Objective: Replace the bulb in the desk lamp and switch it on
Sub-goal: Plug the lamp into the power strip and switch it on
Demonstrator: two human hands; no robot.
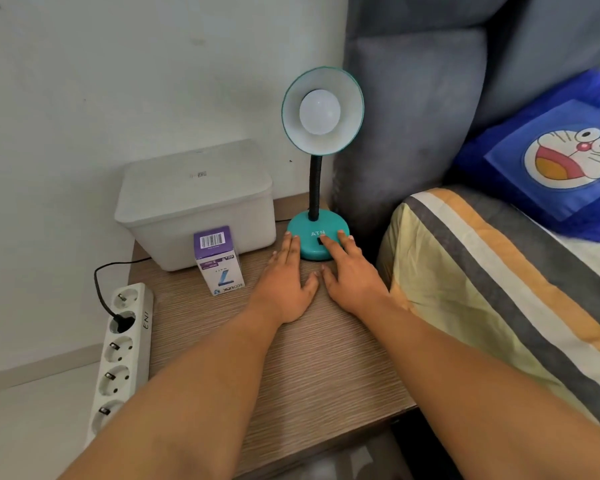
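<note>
**Both hands at the lamp base, switch under a fingertip**

I've got the teal desk lamp with its round plastic base [317, 239] standing at twelve o'clock on the wood-grain bedside table [291, 358], black gooseneck rising, shade tipped back toward me. A frosted white globe bulb [319, 111] sits in the shade, and it looks unlit.

My left hand [286, 284] lies flat, fingers spread apart, tips touching the base at its nine o'clock edge. I read that as bracing, so the light lamp doesn't skid. My right hand [352, 277] is spread too, gripping nothing, its index finger stretched onto the small black rocker switch [321, 241] at the base's six o'clock face. The middle finger rests on the base at three o'clock.

At ten o'clock from my hands stands a purple-and-white cardboard bulb box [219, 259], upside down, in front of a lidded white plastic storage bin [196, 206]. Whether the box is empty I can't tell.

The white power strip [120, 358] hangs at eight o'clock off the table edge, one black plug [122, 322] seated in it. My guess: bulb done, switching on is the step in hand.
</note>
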